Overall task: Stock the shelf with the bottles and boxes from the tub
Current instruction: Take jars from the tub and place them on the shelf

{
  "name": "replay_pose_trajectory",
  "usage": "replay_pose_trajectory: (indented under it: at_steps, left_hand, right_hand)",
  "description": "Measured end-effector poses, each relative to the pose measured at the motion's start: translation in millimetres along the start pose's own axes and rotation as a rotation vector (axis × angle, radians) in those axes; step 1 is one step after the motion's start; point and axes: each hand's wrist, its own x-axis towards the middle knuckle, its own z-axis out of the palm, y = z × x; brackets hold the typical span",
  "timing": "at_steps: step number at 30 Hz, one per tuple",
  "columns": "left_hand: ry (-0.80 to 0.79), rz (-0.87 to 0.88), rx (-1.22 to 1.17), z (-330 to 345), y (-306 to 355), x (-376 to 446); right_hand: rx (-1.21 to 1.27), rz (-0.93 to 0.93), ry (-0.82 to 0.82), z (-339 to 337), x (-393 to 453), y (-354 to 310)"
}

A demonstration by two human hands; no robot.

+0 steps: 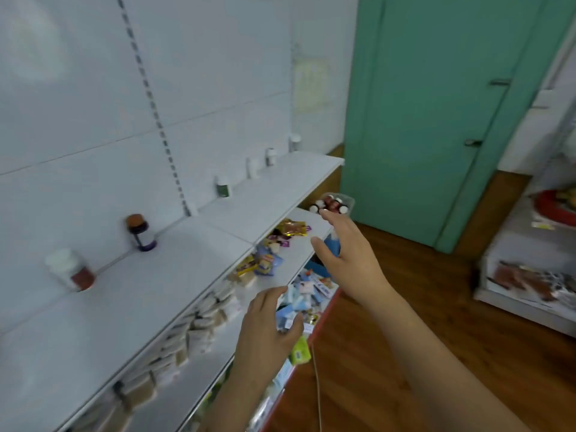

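Your right hand (349, 254) reaches toward the tub (338, 202) of bottles at one o'clock, grip spread and empty. Your left hand (268, 325) hovers, fingers loose, holding nothing. The shelf (140, 294) lies at ten o'clock.

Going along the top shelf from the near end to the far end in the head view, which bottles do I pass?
White-capped bottle with red-brown contents → dark bottle with brown cap → green-labelled bottle with white cap → plain white bottle → small white-capped bottle → last white-capped bottle by the wall.
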Motion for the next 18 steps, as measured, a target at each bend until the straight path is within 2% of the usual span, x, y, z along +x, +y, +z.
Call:
replay_pose_trajectory:
  at_steps: [4, 11, 18]
  left_hand:
    - [-0.117, 0.092, -0.029, 48.5, 24.5, 36.3]
    - [-0.204, 0.124, -0.097, 120.9, 40.1, 128.1]
    - [-0.273, 0.138, -0.147, 193.9, 38.6, 266.6]
  right_hand:
    - [-0.084, 0.079, 0.072, -42.7, 5.9, 45.8]
    - [-0.180, 0.200, 0.125, -72.2, 42.9, 120.5]
    - [-0.236, 0.275, 0.094, -78.7, 149.1, 207.3]
